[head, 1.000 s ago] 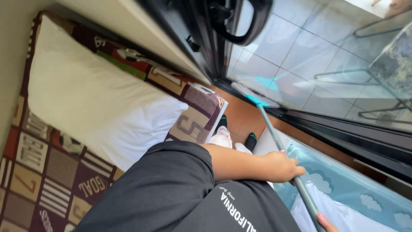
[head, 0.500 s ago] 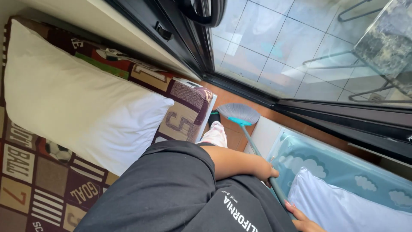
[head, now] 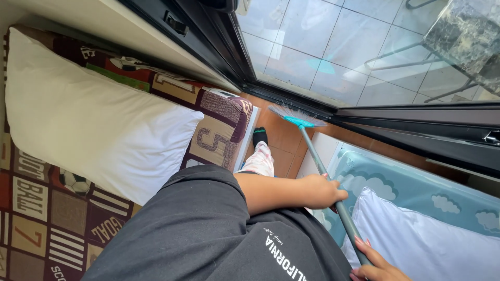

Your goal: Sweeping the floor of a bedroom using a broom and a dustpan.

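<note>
My left hand [head: 322, 190] is closed round the grey handle of a broom [head: 319, 165], partway down it. My right hand [head: 376, 266] grips the same handle higher up, at the bottom edge of the view, and only its fingers show. The broom's teal head [head: 298, 118] with pale bristles rests on the orange tiled floor [head: 281, 136] against the dark sliding door track [head: 291, 99]. My foot in a black sock [head: 259, 137] stands on the tiles just left of the broom head.
On the left lies a mattress with a patterned brown cover [head: 47, 208] and a white pillow [head: 94, 125]. Another mattress with a blue cloud sheet [head: 416, 187] and a white pillow [head: 432, 244] lies on the right. Beyond the glass door [head: 323, 47] stands a patio table [head: 458, 36].
The broom head has moved along the narrow floor strip to the door track. Both hands stay on the handle, and the view has shifted left and down.
</note>
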